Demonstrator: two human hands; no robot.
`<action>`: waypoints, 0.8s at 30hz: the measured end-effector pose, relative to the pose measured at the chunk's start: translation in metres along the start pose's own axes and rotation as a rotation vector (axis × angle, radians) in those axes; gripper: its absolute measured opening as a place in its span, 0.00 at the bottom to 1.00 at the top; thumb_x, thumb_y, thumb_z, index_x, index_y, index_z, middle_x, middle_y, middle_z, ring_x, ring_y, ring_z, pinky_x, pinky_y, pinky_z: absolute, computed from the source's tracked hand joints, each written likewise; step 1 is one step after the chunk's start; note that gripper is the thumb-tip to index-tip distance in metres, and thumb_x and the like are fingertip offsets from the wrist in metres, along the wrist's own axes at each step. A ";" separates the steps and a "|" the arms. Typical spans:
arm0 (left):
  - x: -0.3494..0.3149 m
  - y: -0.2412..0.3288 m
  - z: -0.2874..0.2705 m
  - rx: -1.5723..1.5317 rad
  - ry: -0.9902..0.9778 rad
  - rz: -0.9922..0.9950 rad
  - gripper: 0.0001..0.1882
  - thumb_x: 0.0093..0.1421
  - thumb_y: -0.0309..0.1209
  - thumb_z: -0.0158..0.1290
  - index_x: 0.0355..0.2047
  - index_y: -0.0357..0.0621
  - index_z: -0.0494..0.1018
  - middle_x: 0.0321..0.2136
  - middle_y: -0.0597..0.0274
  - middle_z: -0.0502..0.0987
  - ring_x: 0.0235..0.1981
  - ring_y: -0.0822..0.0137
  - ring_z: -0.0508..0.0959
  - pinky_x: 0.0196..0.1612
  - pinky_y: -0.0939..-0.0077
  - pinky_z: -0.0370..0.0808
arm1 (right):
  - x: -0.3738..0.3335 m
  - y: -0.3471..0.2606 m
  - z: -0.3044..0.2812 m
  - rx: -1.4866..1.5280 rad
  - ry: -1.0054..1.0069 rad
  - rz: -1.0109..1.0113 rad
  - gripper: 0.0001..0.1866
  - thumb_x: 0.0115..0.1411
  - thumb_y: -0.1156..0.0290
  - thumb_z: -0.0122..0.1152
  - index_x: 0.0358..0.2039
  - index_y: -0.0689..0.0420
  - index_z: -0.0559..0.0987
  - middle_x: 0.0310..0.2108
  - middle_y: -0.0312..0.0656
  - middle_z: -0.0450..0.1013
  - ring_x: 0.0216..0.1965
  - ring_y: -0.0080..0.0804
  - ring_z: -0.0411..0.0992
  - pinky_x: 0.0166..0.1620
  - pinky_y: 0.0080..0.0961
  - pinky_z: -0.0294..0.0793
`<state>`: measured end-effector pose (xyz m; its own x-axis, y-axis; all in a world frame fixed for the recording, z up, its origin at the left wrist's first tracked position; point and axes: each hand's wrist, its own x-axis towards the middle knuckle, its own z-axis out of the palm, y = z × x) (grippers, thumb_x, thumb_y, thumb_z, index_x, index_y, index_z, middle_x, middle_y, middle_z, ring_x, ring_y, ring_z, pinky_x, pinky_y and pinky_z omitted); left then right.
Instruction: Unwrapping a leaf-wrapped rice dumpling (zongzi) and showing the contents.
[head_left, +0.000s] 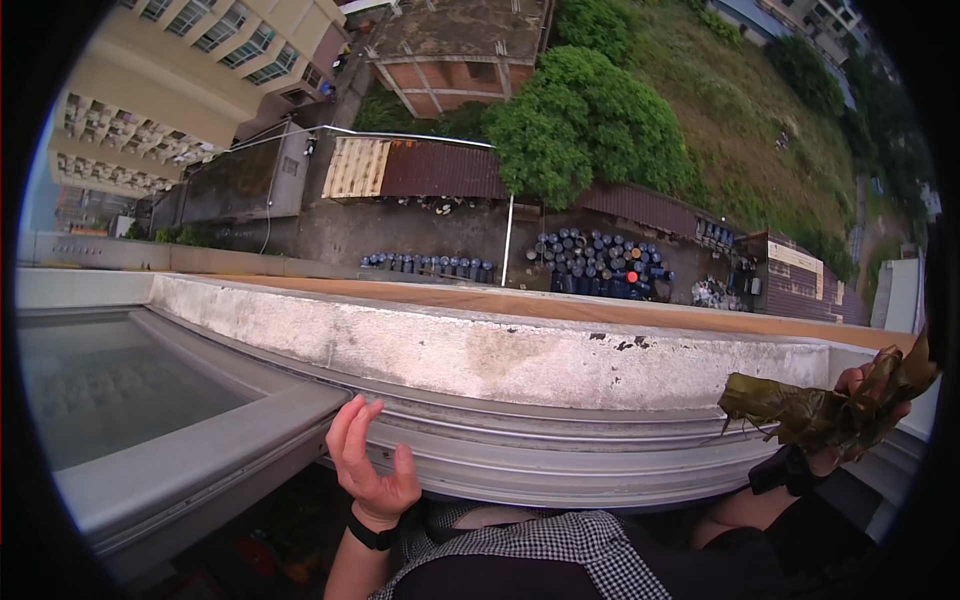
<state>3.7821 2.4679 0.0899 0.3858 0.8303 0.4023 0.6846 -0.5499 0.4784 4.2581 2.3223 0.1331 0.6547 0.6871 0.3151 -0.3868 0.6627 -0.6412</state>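
No lettering, label, number or sign can be read; nothing legible shows.

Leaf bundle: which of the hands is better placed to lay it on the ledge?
Probably the right hand: it holds the leaf bundle by the right end of the ledge; the left hand, empty, is near the window frame.

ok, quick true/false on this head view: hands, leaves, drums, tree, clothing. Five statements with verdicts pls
1. The right hand holds a bundle of brown-green leaves. True.
2. The left hand grips a cup. False: the left hand is open, with nothing visible in it.
3. Blue drums stand outdoors, beyond the pale ledge. True.
4. The tree outside is bare. False: the tree is thick with green foliage.
5. Black-and-white checked fabric shows near the lower edge. True.
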 end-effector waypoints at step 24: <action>0.004 0.002 0.001 0.023 -0.018 -0.034 0.24 0.53 0.28 0.46 0.50 0.27 0.63 0.47 0.40 0.67 0.40 0.54 0.74 0.43 0.67 0.74 | -0.003 0.002 0.002 -0.064 0.041 -0.041 0.29 0.60 0.59 0.57 0.51 0.67 0.61 0.38 0.45 0.66 0.28 0.23 0.65 0.31 0.22 0.66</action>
<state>3.7854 2.4705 0.0918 0.3732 0.8500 0.3718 0.7112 -0.5195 0.4736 4.2537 2.3222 0.1320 0.6955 0.6460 0.3144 -0.3173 0.6688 -0.6723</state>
